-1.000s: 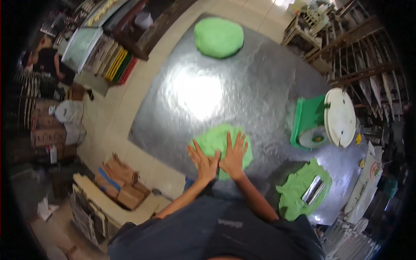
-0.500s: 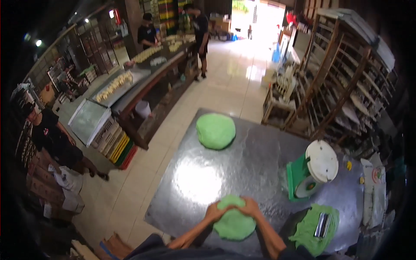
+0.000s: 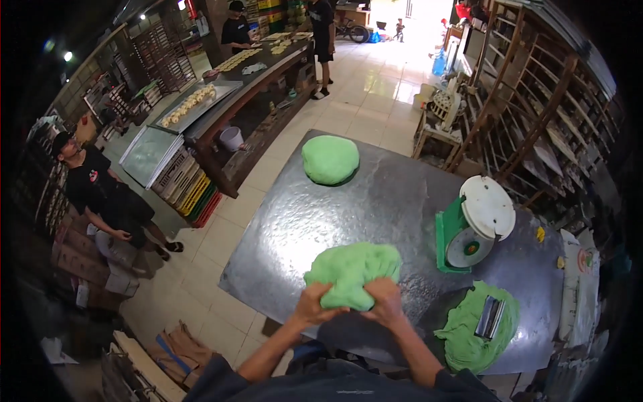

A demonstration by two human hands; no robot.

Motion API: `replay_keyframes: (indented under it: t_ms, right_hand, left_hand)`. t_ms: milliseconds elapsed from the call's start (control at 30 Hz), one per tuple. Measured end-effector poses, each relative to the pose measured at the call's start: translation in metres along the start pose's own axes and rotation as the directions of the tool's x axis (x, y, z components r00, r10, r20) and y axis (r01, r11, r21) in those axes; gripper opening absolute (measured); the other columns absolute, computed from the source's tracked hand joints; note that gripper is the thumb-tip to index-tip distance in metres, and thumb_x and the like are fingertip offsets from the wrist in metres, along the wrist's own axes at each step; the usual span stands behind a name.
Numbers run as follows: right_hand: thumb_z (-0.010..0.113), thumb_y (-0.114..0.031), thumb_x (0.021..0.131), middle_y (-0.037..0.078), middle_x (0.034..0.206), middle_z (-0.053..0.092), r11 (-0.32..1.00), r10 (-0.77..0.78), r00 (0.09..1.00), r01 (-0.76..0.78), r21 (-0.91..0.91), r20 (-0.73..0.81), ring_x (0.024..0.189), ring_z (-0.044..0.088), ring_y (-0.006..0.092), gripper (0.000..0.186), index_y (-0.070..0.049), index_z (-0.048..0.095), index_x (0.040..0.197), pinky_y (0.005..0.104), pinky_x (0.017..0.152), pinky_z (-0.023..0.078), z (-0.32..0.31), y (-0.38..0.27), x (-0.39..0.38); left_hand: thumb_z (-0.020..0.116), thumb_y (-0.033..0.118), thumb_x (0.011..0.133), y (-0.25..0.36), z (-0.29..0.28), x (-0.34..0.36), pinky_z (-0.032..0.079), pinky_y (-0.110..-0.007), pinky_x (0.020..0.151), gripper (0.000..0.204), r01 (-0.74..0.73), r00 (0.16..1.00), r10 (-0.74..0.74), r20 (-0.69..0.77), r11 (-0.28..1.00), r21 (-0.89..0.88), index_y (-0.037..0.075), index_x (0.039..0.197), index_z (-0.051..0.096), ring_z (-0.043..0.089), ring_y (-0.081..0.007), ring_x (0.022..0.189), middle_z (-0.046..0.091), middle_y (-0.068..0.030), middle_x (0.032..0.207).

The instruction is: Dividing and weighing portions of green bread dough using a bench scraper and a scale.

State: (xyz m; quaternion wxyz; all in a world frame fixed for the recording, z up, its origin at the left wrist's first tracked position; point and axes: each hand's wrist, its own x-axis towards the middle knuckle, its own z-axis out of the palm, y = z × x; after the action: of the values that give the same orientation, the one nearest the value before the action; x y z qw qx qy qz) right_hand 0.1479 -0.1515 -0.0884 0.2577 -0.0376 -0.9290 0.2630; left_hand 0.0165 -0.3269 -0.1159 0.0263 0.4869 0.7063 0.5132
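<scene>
A lump of green dough (image 3: 353,266) is gripped at its near edge by both hands, over the front part of the metal table (image 3: 268,268). My left hand (image 3: 316,305) has its fingers curled round the dough's near left side. On the near right side, my right hand (image 3: 384,301) grips it the same way. A rounded ball of green dough (image 3: 331,160) rests at the table's far left. To my right lies a flattened green dough piece (image 3: 462,328) with a metal dough scraper (image 3: 490,317) on top.
A green dial scale (image 3: 455,241) with a white round pan stands at the table's right. Beyond are a wooden rack (image 3: 516,100) and a long workbench (image 3: 221,120) with dough pieces. One person (image 3: 94,181) stands at left; two more are by the bench.
My hands have moved from the dough's far part to its near edge, and the dough is now wider and bunched up. The view has shifted, so the table appears higher.
</scene>
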Motion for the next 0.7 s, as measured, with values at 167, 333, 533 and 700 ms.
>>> replay_keyframes:
  t_ms: [167,333,533,700]
  right_hand:
    - [0.057,-0.066,0.079,0.016,0.082,0.066,0.931,0.328,0.844,-0.364,0.003,0.425,0.082,0.062,0.0305,0.061,-0.006,0.067,0.076,0.0424,0.068,0.047,0.083,0.027,-0.152]
    - [0.045,-0.050,0.092,0.016,0.107,0.066,0.834,0.216,0.581,-0.528,0.161,0.785,0.111,0.058,0.0273,0.054,-0.002,0.066,0.103,0.0386,0.102,0.038,0.008,0.123,-0.043]
    - [0.065,-0.030,0.088,0.022,0.108,0.057,0.620,0.752,0.540,-0.775,0.125,-0.377,0.102,0.055,0.0325,0.048,0.006,0.052,0.116,0.0365,0.087,0.044,-0.017,0.115,-0.012]
    - [0.076,-0.045,0.074,0.027,0.121,0.051,0.349,0.904,0.300,-0.930,0.118,-0.305,0.111,0.051,0.0406,0.085,0.008,0.040,0.130,0.0455,0.096,0.041,0.135,0.074,-0.017]
  left_hand:
    - [0.056,0.062,0.082,-0.027,0.057,-0.128,0.045,-0.044,0.091,0.070,0.605,0.617,-0.599,0.510,0.776,0.178,0.008,0.127,0.056,0.057,-0.0399,0.106,0.058,-0.0276,0.115]
    - [0.025,0.052,0.100,-0.107,0.005,-0.049,0.036,-0.041,0.104,0.062,0.926,0.271,-0.652,0.709,0.377,-0.007,0.022,0.151,0.008,0.043,-0.0275,0.124,0.038,-0.0172,0.141]
    - [0.061,0.038,0.089,-0.194,-0.048,0.080,0.035,-0.040,0.101,0.047,0.608,0.787,-0.614,-0.051,0.760,0.228,0.004,0.120,0.058,0.045,-0.0341,0.121,0.048,-0.0223,0.129]
    - [0.065,0.051,0.081,-0.202,0.049,0.158,0.038,-0.043,0.099,0.066,0.301,0.855,-0.334,0.397,0.943,0.143,0.004,0.126,0.054,0.048,-0.0360,0.118,0.053,-0.0230,0.125]
